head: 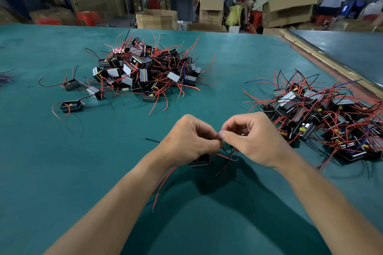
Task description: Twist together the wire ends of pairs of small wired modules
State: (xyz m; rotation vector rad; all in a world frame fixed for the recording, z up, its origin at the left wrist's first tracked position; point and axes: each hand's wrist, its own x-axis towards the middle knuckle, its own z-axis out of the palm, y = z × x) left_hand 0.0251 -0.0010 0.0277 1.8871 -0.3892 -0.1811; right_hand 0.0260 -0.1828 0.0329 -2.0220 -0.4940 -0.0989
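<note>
My left hand (189, 141) and my right hand (251, 138) meet above the green table, fingertips together, pinching thin wire ends (221, 140) between them. A small black module (200, 161) hangs under my left hand, partly hidden by it. Red wires (163, 182) trail from it toward me, and a black wire loop (229, 151) hangs between the hands. A second module under my right hand is mostly hidden.
A big pile of black modules with red wires (145, 70) lies at the table's middle back. Another pile (323, 118) sits at the right. Single modules (71, 106) lie at the left. Cardboard boxes (157, 19) and seated people are beyond the green table (62, 161).
</note>
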